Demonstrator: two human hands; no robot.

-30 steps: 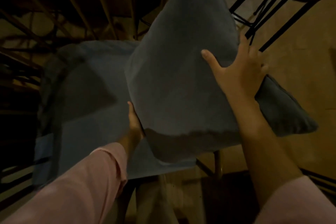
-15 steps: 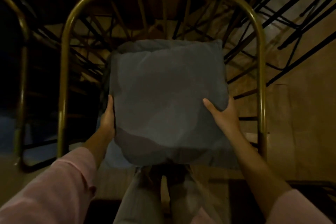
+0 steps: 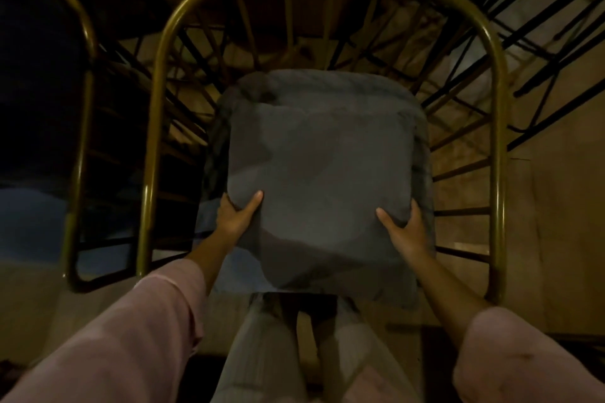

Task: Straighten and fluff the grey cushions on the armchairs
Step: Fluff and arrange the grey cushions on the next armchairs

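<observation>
Head view: a grey cushion (image 3: 322,173) is held over the seat of an armchair (image 3: 496,127) with a brass-coloured tube frame, its top toward the backrest at twelve o'clock. The left hand (image 3: 237,214) is clamped on the cushion's edge at eight o'clock, thumb on the face; the right hand (image 3: 404,229) is clamped on the edge at four o'clock. A seat cushion (image 3: 425,154) shows beneath it. The cushion looks squared, so this chair is judged nearly finished. At nine o'clock a second armchair (image 3: 82,127) is seen, its cushion too dark to judge.
</observation>
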